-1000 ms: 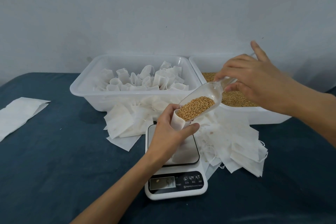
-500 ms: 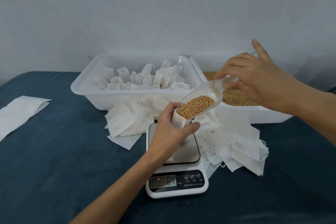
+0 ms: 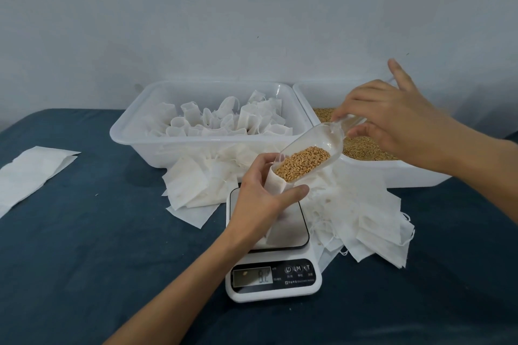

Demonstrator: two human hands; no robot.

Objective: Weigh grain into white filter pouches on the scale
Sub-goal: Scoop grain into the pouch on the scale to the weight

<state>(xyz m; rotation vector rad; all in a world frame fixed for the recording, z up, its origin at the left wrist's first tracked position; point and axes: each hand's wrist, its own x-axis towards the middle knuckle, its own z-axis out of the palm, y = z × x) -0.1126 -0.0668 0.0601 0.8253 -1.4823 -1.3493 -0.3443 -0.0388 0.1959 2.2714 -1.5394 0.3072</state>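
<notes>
Scale [image 3: 273, 274] reading up; left hand [image 3: 262, 199] grips pouch [image 3: 273, 179], right hand [image 3: 392, 120] pinches scoop [image 3: 316, 145]. Tip slowly, watch display.

A white filter pouch [image 3: 273, 185] stands upright on the steel platform of a white digital kitchen scale [image 3: 273, 260] near the counter's front edge, its mouth held open. A clear plastic scoop [image 3: 314, 151], tilted down toward the pouch, has its lip at that mouth and carries golden-brown grain [image 3: 302, 162]. More grain fills the white tub [image 3: 392, 173] at the back right. Flat empty pouches [image 3: 364, 218] lie heaped around the scale; opened ones stand in the back tub [image 3: 145, 143].
</notes>
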